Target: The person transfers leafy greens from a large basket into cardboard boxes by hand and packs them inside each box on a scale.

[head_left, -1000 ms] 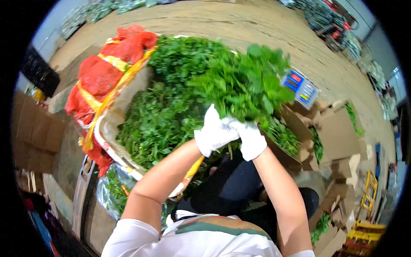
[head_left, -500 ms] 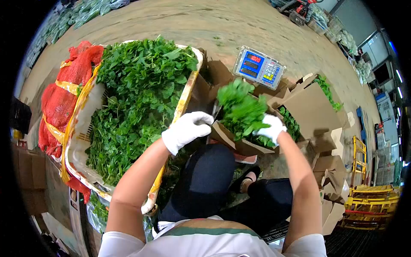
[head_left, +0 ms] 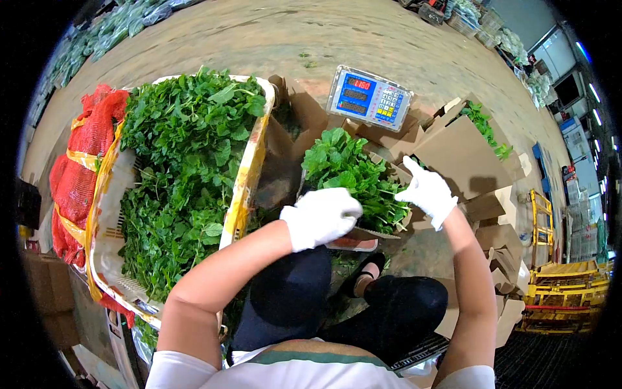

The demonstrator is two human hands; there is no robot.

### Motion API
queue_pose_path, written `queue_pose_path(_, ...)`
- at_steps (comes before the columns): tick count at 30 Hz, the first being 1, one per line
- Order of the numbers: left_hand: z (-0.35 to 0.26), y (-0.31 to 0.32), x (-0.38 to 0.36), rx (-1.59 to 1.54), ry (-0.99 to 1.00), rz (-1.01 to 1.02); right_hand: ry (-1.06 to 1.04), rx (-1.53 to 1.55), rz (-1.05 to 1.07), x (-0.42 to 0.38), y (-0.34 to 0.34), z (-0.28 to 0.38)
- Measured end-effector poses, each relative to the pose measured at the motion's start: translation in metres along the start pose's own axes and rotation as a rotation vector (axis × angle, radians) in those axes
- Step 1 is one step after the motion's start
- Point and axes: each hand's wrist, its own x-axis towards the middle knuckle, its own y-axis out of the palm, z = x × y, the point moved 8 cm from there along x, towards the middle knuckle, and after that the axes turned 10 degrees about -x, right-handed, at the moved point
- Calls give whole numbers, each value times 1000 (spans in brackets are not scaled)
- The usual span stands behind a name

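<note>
Leafy green herbs [head_left: 346,170] lie in an open cardboard box in front of me, their stems pointing right. My left hand [head_left: 324,217], in a white glove, is at the box's near left edge with its fingers curled; whether anything is in them is hidden. My right hand [head_left: 427,193], also gloved in white, is beside the stems at the right, its thumb and fingers apart and nothing held. A digital scale display [head_left: 369,98] with red digits stands behind the box. On the left a large white crate [head_left: 257,146] holds a heap of herbs [head_left: 188,175].
Red mesh sacks [head_left: 84,175] with yellow tape lean against the crate's left side. More cardboard boxes [head_left: 463,159], one with greens, stand at the right. Yellow metal racks [head_left: 560,295] are farther right. Wrapped vegetables [head_left: 116,32] lie at the back left.
The herbs from my right hand now rest in the box, released. My left hand has moved right and down to the box. The red digits differ, and the view has shifted slightly.
</note>
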Motion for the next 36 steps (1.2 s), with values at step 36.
queue_pose_path(36, 22, 35, 99, 599, -275, 444, 178, 1100, -327, -46, -15, -34)
